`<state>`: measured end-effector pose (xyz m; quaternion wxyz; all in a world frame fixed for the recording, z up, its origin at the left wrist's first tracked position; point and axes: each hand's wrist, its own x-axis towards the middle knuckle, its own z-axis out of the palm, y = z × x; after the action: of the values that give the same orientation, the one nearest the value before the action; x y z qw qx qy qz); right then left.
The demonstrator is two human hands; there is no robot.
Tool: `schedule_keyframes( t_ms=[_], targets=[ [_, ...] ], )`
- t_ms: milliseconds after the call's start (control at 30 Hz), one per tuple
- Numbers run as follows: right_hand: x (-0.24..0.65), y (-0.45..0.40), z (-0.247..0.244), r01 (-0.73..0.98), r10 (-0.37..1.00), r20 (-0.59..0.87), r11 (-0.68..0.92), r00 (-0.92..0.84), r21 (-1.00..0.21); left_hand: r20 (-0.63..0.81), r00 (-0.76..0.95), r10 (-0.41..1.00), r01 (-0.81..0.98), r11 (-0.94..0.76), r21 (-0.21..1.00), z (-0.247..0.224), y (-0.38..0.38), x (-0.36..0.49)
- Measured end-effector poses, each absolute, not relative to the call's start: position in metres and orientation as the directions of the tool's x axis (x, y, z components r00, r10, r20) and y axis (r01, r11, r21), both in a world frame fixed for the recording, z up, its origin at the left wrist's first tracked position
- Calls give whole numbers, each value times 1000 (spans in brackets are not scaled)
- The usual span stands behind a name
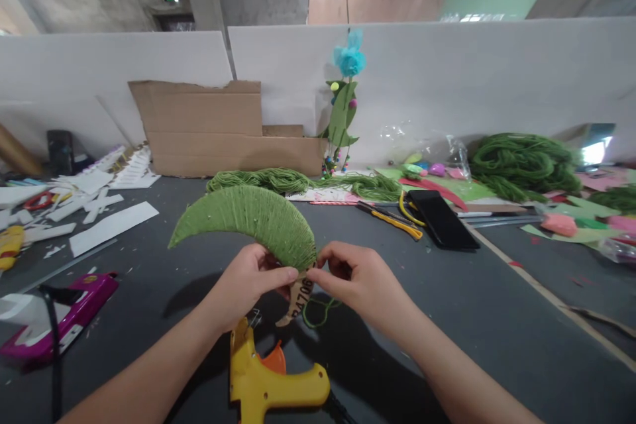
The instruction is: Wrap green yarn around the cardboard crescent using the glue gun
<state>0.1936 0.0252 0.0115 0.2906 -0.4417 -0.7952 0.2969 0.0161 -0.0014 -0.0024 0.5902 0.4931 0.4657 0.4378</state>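
A crescent shape (243, 212) wrapped in green yarn is held up over the dark table. At its lower end bare brown cardboard (301, 298) shows, printed with "84706". My left hand (251, 288) is closed on the crescent near that bare end, thumb in front. My right hand (360, 278) pinches at the edge of the wrapping, touching the crescent; its fingertips close on the green yarn, partly hidden. A loose loop of the yarn (322, 321) hangs below the right fingers. Just under my hands lies a yellow glue gun (283, 387) with an orange trigger.
White scraps (99, 199) and a magenta tool (84, 318) lie left. Behind are cardboard (203, 129), green yarn bundles (258, 180) and a blue flower decoration (350, 59). A yellow cutter (397, 222), black phone-like slab (440, 218) and large yarn heap (527, 162) lie right.
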Motion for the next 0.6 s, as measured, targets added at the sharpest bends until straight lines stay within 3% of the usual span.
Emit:
schedule_keyframes(
  t_ms=[133,267,367,600],
  targets=[
    [199,26,19,540,833,217,506,-510,-673,-108,170,979,-14,112,994,-1,-2,14],
    [202,26,23,488,782,341,601,-522,-633,-110,172,979,4,111,994,0,-1,14],
    [201,25,22,482,809,363,573,-462,-663,-106,239,965,-15,113,993,2,0,14],
    [198,24,17,459,871,248,443,-424,-770,-130,255,958,-1,135,991,3,0,11]
  ],
)
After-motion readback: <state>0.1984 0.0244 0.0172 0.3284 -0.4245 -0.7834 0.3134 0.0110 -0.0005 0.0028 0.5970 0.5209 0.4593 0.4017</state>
